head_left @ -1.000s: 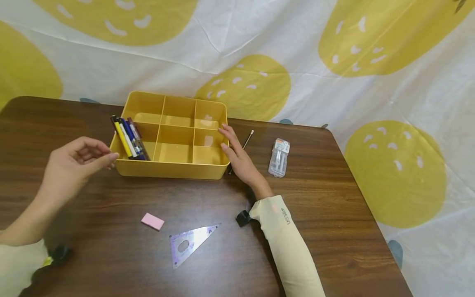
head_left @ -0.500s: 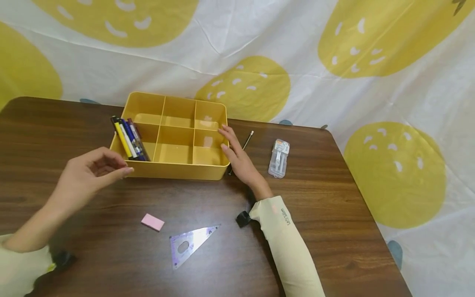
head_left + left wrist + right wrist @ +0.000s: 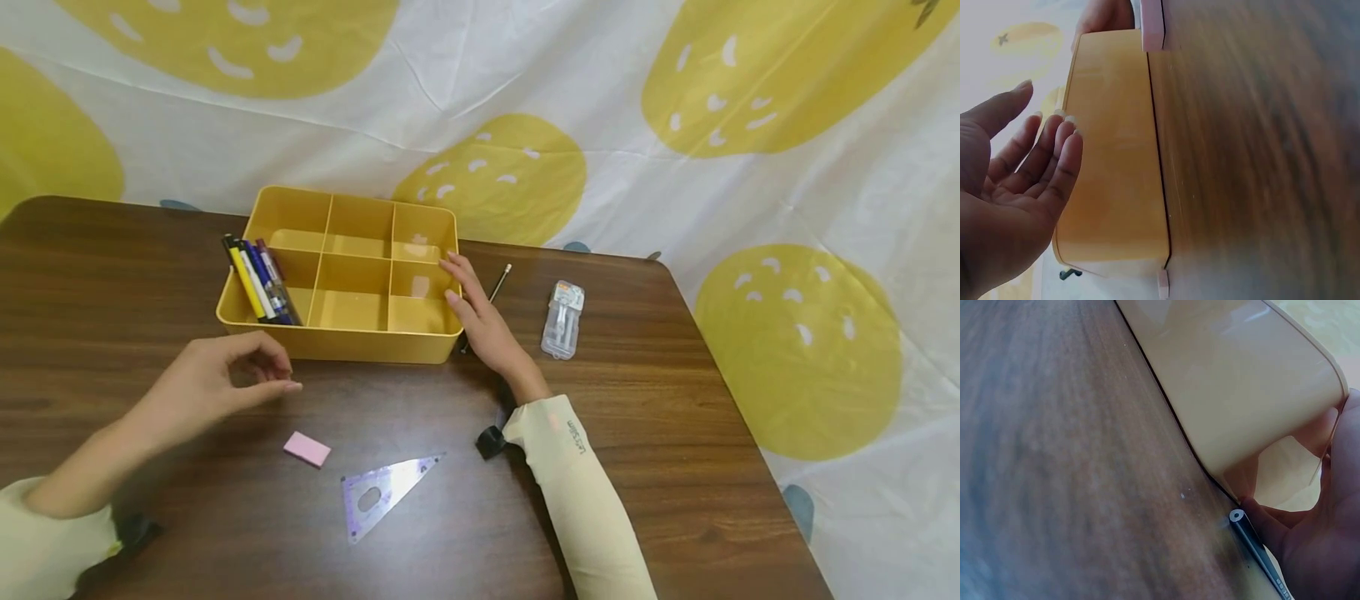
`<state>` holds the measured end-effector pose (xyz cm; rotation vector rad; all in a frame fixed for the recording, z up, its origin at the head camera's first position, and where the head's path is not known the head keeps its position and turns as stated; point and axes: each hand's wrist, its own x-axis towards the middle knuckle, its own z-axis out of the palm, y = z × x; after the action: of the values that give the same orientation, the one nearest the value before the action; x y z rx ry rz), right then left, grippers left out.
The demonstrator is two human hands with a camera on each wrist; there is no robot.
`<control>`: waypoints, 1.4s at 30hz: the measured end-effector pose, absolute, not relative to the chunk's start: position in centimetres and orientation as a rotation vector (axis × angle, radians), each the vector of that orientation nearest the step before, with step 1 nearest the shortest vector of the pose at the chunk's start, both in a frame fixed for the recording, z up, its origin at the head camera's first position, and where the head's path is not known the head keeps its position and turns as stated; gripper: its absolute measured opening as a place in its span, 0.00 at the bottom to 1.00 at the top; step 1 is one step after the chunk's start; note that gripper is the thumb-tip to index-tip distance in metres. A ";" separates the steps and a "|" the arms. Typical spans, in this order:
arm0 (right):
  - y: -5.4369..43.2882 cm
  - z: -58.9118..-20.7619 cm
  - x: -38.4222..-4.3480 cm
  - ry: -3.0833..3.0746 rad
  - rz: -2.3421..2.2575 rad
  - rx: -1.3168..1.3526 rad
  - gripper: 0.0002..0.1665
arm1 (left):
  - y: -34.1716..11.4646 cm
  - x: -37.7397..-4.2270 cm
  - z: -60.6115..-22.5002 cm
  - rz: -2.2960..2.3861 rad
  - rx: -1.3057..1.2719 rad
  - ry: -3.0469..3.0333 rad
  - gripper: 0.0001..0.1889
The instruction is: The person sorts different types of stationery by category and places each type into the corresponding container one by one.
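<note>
My left hand [image 3: 217,379] is in the air before the front wall of the yellow organizer box [image 3: 352,343], its fingers loosely curved, with nothing between thumb and fingertips. Just below it on the table lies a pink eraser [image 3: 307,449]. A clear set square [image 3: 378,492] with purple markings lies to the eraser's right. My right hand [image 3: 489,329] holds the right side of the box, thumb and a finger over its rim. Several pens [image 3: 262,279] stand slanted in the box's front left compartment. Beside the right hand lies a black pencil [image 3: 1254,542], partly hidden by the hand.
A clear plastic case [image 3: 562,321] lies on the brown wooden table [image 3: 660,417], right of the pencil. Behind the table hangs a white cloth [image 3: 615,83] printed with yellow fruit. Dark wrist cameras [image 3: 491,442] stick out beneath both sleeves.
My left hand has moved right and toward me, from the box's left front corner to above the eraser. The right hand stays on the box.
</note>
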<state>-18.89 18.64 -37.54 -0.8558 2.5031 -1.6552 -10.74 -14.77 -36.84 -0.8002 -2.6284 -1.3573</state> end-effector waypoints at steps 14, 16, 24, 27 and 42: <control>18.7 -37.5 -18.9 2.516 -1.640 -0.805 0.27 | -13.6 -10.7 -37.7 -1.305 -1.048 -2.647 0.15; 18.7 -37.5 -19.0 2.512 -1.642 -0.808 0.27 | -13.4 -10.7 -37.8 -1.302 -1.104 -2.658 0.16; 18.8 -37.4 -19.1 2.515 -1.645 -0.821 0.27 | -13.3 -11.1 -38.2 -1.429 -1.268 -2.750 0.18; 18.9 -37.4 -19.1 2.515 -1.645 -0.816 0.27 | -13.4 -11.2 -38.4 -1.472 -1.316 -2.781 0.20; 18.7 -37.7 -19.1 2.506 -1.652 -0.816 0.27 | -14.0 -11.3 -40.1 -1.487 -1.588 -2.801 0.26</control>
<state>-19.06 18.68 -37.67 -0.8160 2.5057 -1.6521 -11.30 -13.98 -40.06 -1.5877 -2.8009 -1.4865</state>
